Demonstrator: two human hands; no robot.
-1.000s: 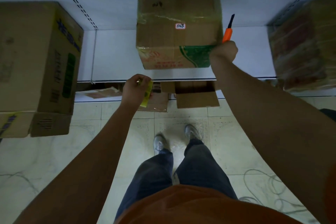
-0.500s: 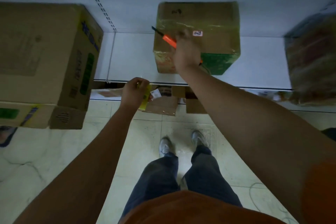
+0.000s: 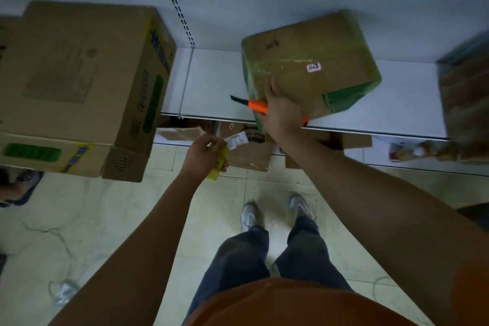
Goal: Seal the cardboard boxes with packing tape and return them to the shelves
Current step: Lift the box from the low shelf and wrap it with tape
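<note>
taped box (image 3: 315, 61): brown cardboard, glossy tape over the top and corners, green print low on its front face. Sits on the white shelf (image 3: 211, 87), turned at an angle to the shelf edge, near corner right at the edge. Small white label (image 3: 313, 67) with handwriting on top.
right hand (image 3: 281, 111): on the box's near left corner, thumb up on the top face, palm against the corner. Fingers curled round the orange utility knife (image 3: 258, 106), which is pinned between hand and box.
knife: lies roughly level, dark tip (image 3: 236, 99) pointing left, out past the box over the shelf. Orange butt end peeks out on the other side of the hand.
left hand (image 3: 203, 152): below the shelf edge, well apart from the box. Fingers clamped on a yellow slip (image 3: 218, 167); a small white printed tag (image 3: 236, 140) sticks out just above the fingertips. Can't tell if the tag is part of the slip.
big box (image 3: 87, 82): left bay of the shelf, closed, blue and green print on its side, overhangs the edge. Stands on another box with a green patch (image 3: 31, 153).
wrapped bundle (image 3: 465, 103): far right of the shelf, blurred, contents unclear.
lower shelf: opened cardboard flaps (image 3: 248, 156) and loose pieces under the main shelf.
upright: slotted strip (image 3: 176, 5) running up the back wall between the bays.
floor (image 3: 105, 219): pale tiles, a cable lying loose at left and right.
person: standing close to the shelf, orange shirt, dark trousers, grey shoes (image 3: 251, 216).
</note>
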